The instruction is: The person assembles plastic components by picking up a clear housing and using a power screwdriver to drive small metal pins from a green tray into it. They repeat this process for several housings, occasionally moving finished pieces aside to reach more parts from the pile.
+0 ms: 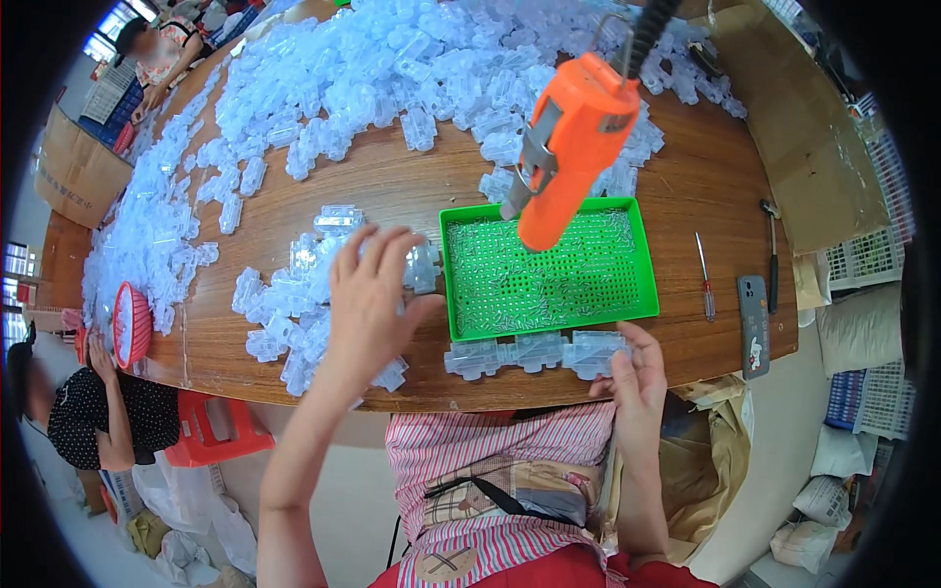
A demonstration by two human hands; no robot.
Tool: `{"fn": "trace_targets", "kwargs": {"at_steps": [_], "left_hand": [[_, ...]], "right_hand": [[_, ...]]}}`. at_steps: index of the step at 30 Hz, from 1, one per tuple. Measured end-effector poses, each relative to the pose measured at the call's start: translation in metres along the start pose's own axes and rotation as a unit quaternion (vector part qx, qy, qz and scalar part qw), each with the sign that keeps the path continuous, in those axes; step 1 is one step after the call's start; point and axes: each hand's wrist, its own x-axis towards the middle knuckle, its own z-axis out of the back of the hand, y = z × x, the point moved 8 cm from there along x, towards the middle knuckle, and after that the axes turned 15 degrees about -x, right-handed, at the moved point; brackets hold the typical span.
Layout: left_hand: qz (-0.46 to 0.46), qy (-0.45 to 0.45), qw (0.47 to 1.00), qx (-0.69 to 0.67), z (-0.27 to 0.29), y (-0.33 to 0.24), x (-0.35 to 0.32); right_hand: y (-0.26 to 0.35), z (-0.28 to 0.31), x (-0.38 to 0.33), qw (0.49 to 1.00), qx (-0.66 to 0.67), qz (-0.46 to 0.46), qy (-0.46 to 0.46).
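Note:
My left hand (371, 294) is over a small heap of clear plastic housings (294, 323), fingers and thumb spread. One clear housing (421, 267) lies just past its fingertips, beside the tray. Below the tray's near edge, several clear housings (538, 351) form a row along the table front. My right hand (637, 370) pinches the rightmost housing (590, 353) of that row between thumb and fingers. Beyond the row sits a green perforated tray (649, 279) with many small metal screws (529, 314). An orange electric screwdriver (578, 137) hangs over the tray's far side from a black coiled cord.
A large mound of clear housings (392, 64) covers the table's far and left parts. To the right lie a screwdriver (705, 279), a hammer (773, 260) and a phone (754, 326). Cardboard (804, 127) borders the right side. Two people sit at left, near a red basket (131, 325).

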Motion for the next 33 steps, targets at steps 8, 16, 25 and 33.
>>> {"fn": "trace_targets", "kwargs": {"at_steps": [8, 16, 25, 33], "left_hand": [[0.098, 0.149, 0.984, 0.008, -0.017, 0.031, 0.016], [0.013, -0.087, 0.984, -0.157, 0.012, 0.004, 0.006], [0.373, 0.219, 0.310, -0.846, -0.091, -0.096, -0.048], [0.419, 0.300, 0.439, -0.736, -0.118, -0.099, -0.060]], "right_hand": [[-0.035, 0.010, 0.019, 0.997, -0.068, -0.021, -0.010], [-0.007, 0.015, 0.011, 0.939, -0.318, 0.073, -0.106], [0.040, -0.027, -0.018, 0.971, -0.117, 0.157, 0.138], [0.051, -0.020, -0.020, 0.957, -0.206, 0.125, 0.162]]}}
